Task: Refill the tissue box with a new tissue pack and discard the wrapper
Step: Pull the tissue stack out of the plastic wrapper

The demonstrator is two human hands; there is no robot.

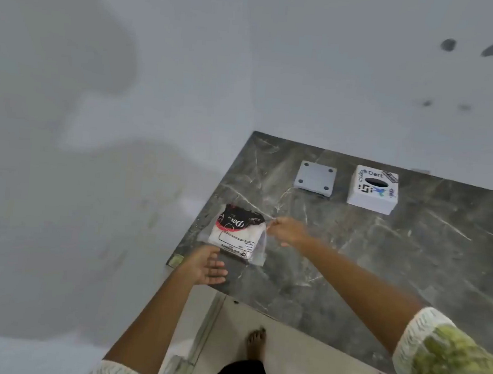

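We are looking at a tissue pack (237,233) in clear wrapper, white below with a black and red printed end, lying flat near the left corner of the dark marbled tabletop (381,256). Its long axis is running from the near edge toward the wall, printed end pointing away. Our right hand (287,230) is pinching the wrapper's far right corner, fingers closed on it. Our left hand (208,265) is hovering spread and empty just beside the pack's near end. The white tissue box (372,189) is sitting well apart, by the wall.
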